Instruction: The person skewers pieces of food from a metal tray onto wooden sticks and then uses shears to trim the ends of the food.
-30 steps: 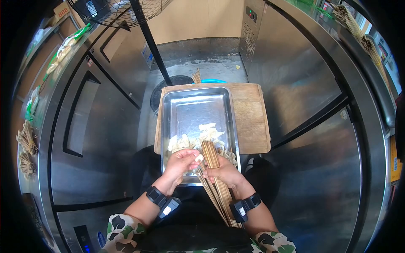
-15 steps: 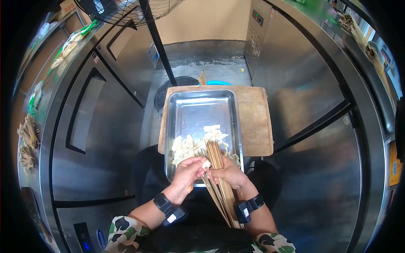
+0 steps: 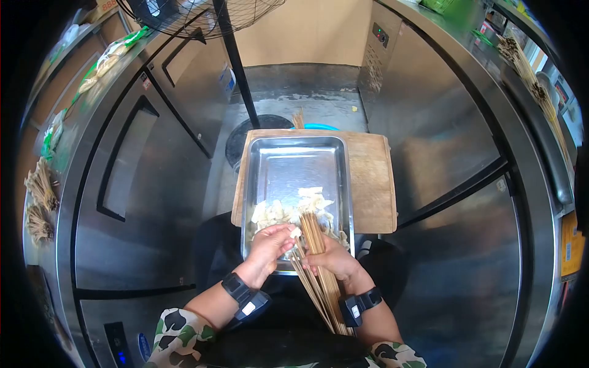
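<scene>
My left hand [image 3: 269, 246] pinches a small pale piece of food [image 3: 296, 233] at the tip of a thin skewer. My right hand [image 3: 334, 257] is closed around a thick bundle of bamboo skewers [image 3: 326, 279], with a few thinner ones splayed to its left. The bundle's tips point up over the near end of a metal tray [image 3: 297, 147], and its lower ends reach toward my lap. More white, flat food pieces [image 3: 274, 213] lie piled in the near half of the tray, partly hidden behind my hands.
The tray rests on a wooden board [image 3: 373, 184]. Steel fridge cabinets [image 3: 138, 184] flank me on both sides. Beyond the board are a fan stand pole [image 3: 238, 67] with its round base and a blue basin rim [image 3: 321, 127]. Skewer bundles [image 3: 40, 202] lie on the left counter.
My left hand has shifted slightly up and left with the food piece. My right hand still holds the skewer bundle. The whole view has moved a little.
</scene>
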{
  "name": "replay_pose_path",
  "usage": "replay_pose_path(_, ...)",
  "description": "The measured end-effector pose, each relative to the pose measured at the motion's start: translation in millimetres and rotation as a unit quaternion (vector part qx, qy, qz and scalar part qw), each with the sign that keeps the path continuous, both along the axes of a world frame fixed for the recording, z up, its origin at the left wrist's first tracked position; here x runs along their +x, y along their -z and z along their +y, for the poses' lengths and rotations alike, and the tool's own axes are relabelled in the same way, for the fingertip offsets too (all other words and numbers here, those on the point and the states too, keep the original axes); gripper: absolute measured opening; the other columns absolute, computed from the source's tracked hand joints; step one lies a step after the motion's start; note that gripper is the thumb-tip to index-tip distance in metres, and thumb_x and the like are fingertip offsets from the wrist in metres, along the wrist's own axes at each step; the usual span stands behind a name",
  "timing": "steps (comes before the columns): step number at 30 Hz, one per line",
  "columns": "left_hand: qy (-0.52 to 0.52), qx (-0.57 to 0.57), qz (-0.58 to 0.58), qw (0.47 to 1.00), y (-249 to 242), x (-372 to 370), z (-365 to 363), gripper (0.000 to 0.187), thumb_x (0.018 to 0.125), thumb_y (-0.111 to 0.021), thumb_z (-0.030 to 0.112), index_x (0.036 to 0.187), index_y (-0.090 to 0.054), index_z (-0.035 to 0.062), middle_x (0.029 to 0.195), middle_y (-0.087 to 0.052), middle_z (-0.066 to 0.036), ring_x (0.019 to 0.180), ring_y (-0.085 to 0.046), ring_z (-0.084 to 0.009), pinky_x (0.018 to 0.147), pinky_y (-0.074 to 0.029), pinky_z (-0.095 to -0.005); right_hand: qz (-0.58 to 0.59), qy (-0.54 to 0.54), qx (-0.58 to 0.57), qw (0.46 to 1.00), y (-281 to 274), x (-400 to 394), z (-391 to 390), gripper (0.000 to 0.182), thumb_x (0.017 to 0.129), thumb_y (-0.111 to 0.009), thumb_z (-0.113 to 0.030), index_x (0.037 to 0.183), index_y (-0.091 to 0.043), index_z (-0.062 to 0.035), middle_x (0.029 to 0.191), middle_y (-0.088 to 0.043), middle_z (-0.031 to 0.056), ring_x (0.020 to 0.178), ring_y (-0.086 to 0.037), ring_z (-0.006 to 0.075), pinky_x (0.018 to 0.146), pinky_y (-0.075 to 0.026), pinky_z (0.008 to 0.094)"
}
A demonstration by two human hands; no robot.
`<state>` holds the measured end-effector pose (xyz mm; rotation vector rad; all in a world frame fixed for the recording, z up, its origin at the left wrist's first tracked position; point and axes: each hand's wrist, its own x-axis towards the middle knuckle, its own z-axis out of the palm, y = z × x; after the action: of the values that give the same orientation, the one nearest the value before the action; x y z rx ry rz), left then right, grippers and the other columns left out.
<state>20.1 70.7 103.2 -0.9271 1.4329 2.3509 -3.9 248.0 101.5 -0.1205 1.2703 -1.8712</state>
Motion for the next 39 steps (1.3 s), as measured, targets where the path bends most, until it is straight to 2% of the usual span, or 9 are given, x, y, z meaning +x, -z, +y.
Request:
replay_pose_path(5, 0.037, -0.033, 0.005, 0.999, 8, 6, 4, 0.014, 0.084, -0.064, 0.015, 0.093, -0.061, 0.0055, 0.077, -0.062, 0.0, 0.067, -0.059, -0.0072, 0.061, -0.049, -0.0172, 0.001, 0.004, 0.0, 1.0, -3, -2, 0, 0.034, 0.07, -0.066, 0.005, 0.097, -0.047, -0.0023, 0.074, -0.057, 0.0076, 0.059, -0.058, 0.0131, 0.049, -0.046, 0.0222)
replay_pose_path(12, 0.062, -0.103, 0.07, 0.99, 16, 0, -1, 0.007, 0.082, -0.065, 0.011, 0.082, -0.059, 0.0078, 0.07, -0.056, 0.002, 0.057, -0.049, -0.0045, 0.051, -0.04, -0.0176, -0.002, 0.036, 0.028, 0.999, -5, 0, 2, 0.033, 0.071, -0.065, 0.006, 0.098, -0.048, -0.0011, 0.074, -0.057, 0.0072, 0.056, -0.056, 0.012, 0.05, -0.046, 0.0227)
replay_pose_path(15, 0.078, -0.11, 0.043, 0.99, 22, 5, 0, 0.01, 0.081, -0.066, 0.011, 0.078, -0.057, 0.0089, 0.066, -0.053, 0.003, 0.056, -0.047, -0.0041, 0.05, -0.039, -0.0178, -0.012, 0.057, 0.011, 0.998, -5, 1, 3, 0.028, 0.073, -0.064, 0.003, 0.097, -0.049, -0.0005, 0.073, -0.057, 0.0072, 0.055, -0.056, 0.0118, 0.05, -0.046, 0.0227)
replay_pose_path(22, 0.1, -0.113, 0.087, 0.985, 36, 2, 10, 0.017, 0.08, -0.066, 0.006, 0.089, -0.051, 0.0066, 0.07, -0.052, 0.002, 0.056, -0.048, -0.0053, 0.048, -0.039, -0.0178, -0.123, -0.007, -0.141, 0.982, -13, -4, 13, 0.015, 0.078, -0.063, -0.009, 0.088, -0.055, -0.0016, 0.068, -0.056, 0.0064, 0.055, -0.057, 0.0141, 0.05, -0.047, 0.0237)
replay_pose_path(25, 0.081, -0.125, 0.143, 0.978, 30, -1, 14, 0.019, 0.08, -0.065, 0.004, 0.092, -0.049, 0.0057, 0.069, -0.05, 0.002, 0.057, -0.048, -0.005, 0.05, -0.039, -0.0181, -0.119, 0.024, -0.056, 0.991, -4, -2, 4, 0.013, 0.077, -0.063, -0.009, 0.085, -0.057, -0.0018, 0.066, -0.057, 0.0067, 0.055, -0.057, 0.0146, 0.051, -0.047, 0.0254)
replay_pose_path(27, 0.038, -0.153, 0.191, 0.969, 25, -4, 17, 0.017, 0.082, -0.063, 0.004, 0.093, -0.05, 0.0053, 0.069, -0.051, 0.002, 0.057, -0.048, -0.0051, 0.051, -0.039, -0.0178, -0.111, 0.011, -0.058, 0.992, -4, -4, 4, 0.013, 0.077, -0.064, -0.01, 0.085, -0.058, -0.0017, 0.067, -0.058, 0.0071, 0.055, -0.057, 0.0149, 0.053, -0.048, 0.0265)
replay_pose_path(31, 0.053, -0.01, 0.109, 0.993, -4, -3, 15, 0.01, 0.084, -0.062, 0.009, 0.092, -0.057, 0.0048, 0.074, -0.057, 0.0, 0.06, -0.051, -0.0054, 0.056, -0.043, -0.0169, -0.099, 0.01, -0.049, 0.994, -1, -4, 3, 0.012, 0.076, -0.063, -0.009, 0.085, -0.058, -0.0023, 0.069, -0.059, 0.0061, 0.055, -0.058, 0.0147, 0.053, -0.048, 0.0262)
replay_pose_path(34, 0.084, -0.054, 0.12, 0.988, -1, -5, 16, 0.009, 0.085, -0.063, 0.015, 0.088, -0.06, 0.0067, 0.074, -0.06, 0.0, 0.061, -0.054, -0.0047, 0.057, -0.045, -0.0166, -0.095, 0.007, -0.042, 0.995, 3, -5, 4, 0.012, 0.076, -0.062, -0.008, 0.086, -0.058, -0.0021, 0.071, -0.059, 0.0056, 0.057, -0.058, 0.0144, 0.054, -0.049, 0.0262)
replay_pose_path(39, 0.101, -0.015, 0.115, 0.988, 3, -7, 10, 0.009, 0.084, -0.063, 0.013, 0.087, -0.059, 0.006, 0.074, -0.061, -0.001, 0.063, -0.056, -0.0058, 0.057, -0.046, -0.0164, -0.078, 0.005, -0.051, 0.996, 7, -4, 5, 0.013, 0.076, -0.06, -0.005, 0.089, -0.059, -0.0015, 0.074, -0.06, 0.0055, 0.061, -0.059, 0.0143, 0.058, -0.05, 0.0265)
